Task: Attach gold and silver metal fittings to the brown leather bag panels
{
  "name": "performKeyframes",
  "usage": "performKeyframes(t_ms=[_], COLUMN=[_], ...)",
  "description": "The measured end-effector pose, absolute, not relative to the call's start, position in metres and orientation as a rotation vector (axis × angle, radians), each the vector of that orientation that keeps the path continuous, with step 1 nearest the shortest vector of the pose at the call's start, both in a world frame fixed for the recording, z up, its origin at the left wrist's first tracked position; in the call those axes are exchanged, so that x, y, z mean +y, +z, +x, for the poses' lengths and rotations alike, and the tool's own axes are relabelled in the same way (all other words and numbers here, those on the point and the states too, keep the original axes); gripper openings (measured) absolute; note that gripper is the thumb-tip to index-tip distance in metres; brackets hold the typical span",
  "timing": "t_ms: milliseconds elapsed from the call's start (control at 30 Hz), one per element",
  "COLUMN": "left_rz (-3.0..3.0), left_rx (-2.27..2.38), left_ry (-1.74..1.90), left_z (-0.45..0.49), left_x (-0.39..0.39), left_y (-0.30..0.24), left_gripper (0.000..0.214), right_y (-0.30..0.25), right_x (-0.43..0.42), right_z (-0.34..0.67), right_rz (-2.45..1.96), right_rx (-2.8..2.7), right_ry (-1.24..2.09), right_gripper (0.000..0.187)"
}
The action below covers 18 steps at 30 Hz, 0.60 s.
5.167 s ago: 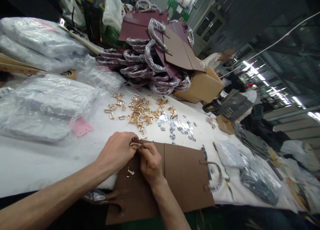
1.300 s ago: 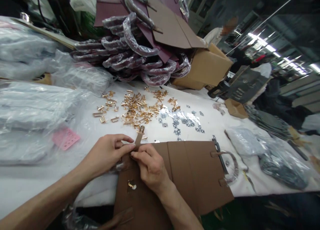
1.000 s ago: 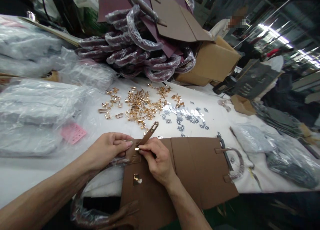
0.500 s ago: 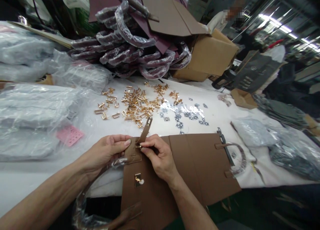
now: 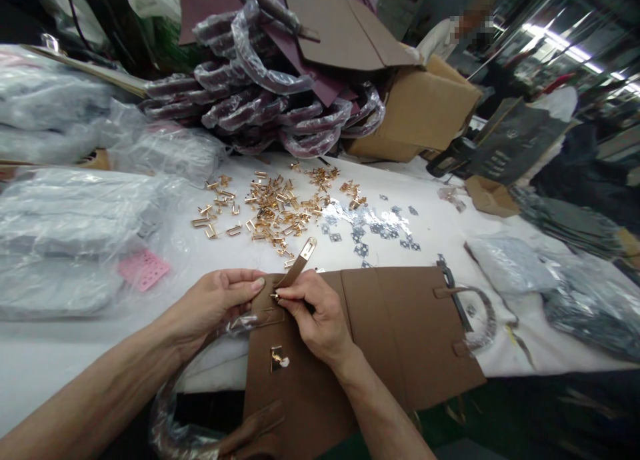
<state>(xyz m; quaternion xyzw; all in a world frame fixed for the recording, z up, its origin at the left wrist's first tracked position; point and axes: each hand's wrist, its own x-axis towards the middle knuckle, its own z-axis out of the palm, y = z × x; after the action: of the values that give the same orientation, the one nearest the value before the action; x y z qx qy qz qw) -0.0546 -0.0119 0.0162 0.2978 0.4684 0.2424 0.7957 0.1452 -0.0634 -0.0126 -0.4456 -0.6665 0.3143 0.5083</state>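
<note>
A brown handbag panel (image 5: 385, 327) lies across the table's front edge, its handles wrapped in clear plastic. My left hand (image 5: 233, 293) pinches the panel's upper left edge, thumb on top. Close beside it, my right hand (image 5: 313, 307) pinches a small gold fitting (image 5: 275, 296) against the panel at the base of a strap. That brown strap (image 5: 300, 260) sticks up past the panel's edge and carries a gold plate with a slot at its tip. Lower on the panel sits a gold turn-lock (image 5: 279, 359). The fitting's underside is hidden by my fingers.
Loose gold fittings (image 5: 275, 203) and thin silver plates (image 5: 367, 227) are scattered beyond the panel. Plastic-wrapped stacks (image 5: 65, 227) stand left. Purple handbag pieces (image 5: 280, 107) and a cardboard box (image 5: 425, 110) are behind. Plastic packages (image 5: 510, 263) lie right. A person is in the background.
The strap's tip has swung to the right and its gold plate now faces up more. Both hands keep nearly the same grip; the whole view has shifted slightly.
</note>
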Motion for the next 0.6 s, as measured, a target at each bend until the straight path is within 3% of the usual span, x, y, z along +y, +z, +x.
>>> performKeyframes(t_ms=[367, 600], left_rz=[0.59, 0.683], left_rx=[1.05, 1.061], left_ry=[0.554, 0.5], left_z=[-0.0553, -0.0555], left_x=[-0.0147, -0.015], left_y=[0.0146, 0.0175], left_gripper=[0.044, 0.043], right_y=[-0.0129, -0.0159], right_x=[-0.0694, -0.0674], right_z=[0.1415, 0.1444], right_rz=[-1.098, -1.114], right_rx=[-1.822, -1.741], right_ry=[0.556, 0.668], right_gripper=[0.023, 0.016])
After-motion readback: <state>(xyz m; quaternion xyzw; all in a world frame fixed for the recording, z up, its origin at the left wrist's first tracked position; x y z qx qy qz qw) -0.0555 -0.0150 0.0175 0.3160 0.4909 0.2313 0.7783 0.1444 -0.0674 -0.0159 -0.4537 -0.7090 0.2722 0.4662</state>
